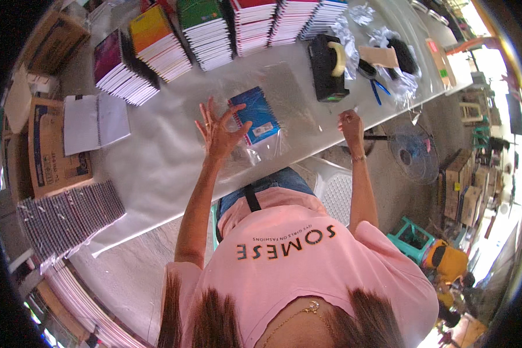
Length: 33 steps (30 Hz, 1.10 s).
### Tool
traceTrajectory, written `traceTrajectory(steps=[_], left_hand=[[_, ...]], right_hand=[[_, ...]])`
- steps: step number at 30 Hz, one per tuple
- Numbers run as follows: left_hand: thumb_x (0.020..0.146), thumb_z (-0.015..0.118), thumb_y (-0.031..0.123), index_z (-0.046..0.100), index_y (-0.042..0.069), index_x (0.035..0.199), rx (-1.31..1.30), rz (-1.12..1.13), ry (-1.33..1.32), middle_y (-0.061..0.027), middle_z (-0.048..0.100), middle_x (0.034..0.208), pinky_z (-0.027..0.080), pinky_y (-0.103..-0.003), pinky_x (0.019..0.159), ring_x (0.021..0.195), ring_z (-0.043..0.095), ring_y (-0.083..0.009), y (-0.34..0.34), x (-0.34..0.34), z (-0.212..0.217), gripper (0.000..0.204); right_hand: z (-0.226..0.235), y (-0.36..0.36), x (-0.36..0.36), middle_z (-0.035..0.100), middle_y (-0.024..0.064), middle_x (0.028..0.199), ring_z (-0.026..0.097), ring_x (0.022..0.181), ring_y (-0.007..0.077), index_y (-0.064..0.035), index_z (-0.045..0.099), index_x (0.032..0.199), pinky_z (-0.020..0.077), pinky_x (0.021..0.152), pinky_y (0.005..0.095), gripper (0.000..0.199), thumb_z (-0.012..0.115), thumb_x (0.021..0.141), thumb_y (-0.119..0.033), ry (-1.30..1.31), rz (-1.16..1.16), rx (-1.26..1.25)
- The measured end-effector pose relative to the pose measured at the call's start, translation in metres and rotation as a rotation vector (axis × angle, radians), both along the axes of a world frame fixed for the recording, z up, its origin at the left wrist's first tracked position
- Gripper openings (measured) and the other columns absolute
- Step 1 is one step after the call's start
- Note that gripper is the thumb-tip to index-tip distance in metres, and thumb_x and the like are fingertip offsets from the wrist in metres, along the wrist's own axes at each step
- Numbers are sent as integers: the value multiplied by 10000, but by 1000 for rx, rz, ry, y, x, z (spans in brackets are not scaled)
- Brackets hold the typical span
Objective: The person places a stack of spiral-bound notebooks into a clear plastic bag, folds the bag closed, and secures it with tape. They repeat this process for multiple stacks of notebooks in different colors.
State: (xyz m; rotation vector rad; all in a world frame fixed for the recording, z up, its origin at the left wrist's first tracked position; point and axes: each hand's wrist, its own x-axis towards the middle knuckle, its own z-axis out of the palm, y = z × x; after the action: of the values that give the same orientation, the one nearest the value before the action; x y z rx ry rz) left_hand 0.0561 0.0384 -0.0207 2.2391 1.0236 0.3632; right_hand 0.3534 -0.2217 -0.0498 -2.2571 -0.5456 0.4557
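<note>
A blue spiral notebook [255,113] with a white label lies on a sheet of clear plastic wrap [298,98] at the middle of the table. My left hand [219,132] is open beside it, fingers spread, with thumb and forefinger over its left part. To the right, near the table's front edge, my right hand [352,126] is closed with the fingertips together; whatever it pinches, if anything, is too small to make out. Beyond that hand stands a black tape dispenser [322,72] with a yellowish tape roll [337,58].
Stacks of spiral notebooks [206,35] line the table's far side. Blue-handled scissors [378,90] and crumpled plastic [348,43] lie at the right. An open notebook [97,123], a cardboard box [55,148] and a wrapped notebook stack [72,217] are at left. A fan [413,152] stands right.
</note>
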Motion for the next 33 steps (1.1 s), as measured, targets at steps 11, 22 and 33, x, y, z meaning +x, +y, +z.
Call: traceTrajectory(steps=[11,22,33], left_hand=[[688,783,529,624,402,1229,-17,1,3,-188,116,1588,32,-715,1090,1470,7,-413,1,-4,5,578],[1027,303,445,98,161,1551,-97,110,-32,-114,45,1615,18,-648,1122,1485,31,-327,-68,8,-26,630],[970,528,414,314,13,1418,-592,484,-718,-198,431,1350,306,-440,1087,1208,447,-322,-34,40,-51,638]], right_hand=[[79,195,-104,674,151,795,666,746,282,-13,662,826,513,670,379,215,741,789,-209,-34,931,77],[56,224,-89,660,139,675,660,658,273,-10,651,683,508,646,413,439,827,677,-412,26,995,-357],[-6,190,-93,577,200,1091,592,1004,281,-13,444,1177,491,860,398,667,738,807,-483,380,531,236]])
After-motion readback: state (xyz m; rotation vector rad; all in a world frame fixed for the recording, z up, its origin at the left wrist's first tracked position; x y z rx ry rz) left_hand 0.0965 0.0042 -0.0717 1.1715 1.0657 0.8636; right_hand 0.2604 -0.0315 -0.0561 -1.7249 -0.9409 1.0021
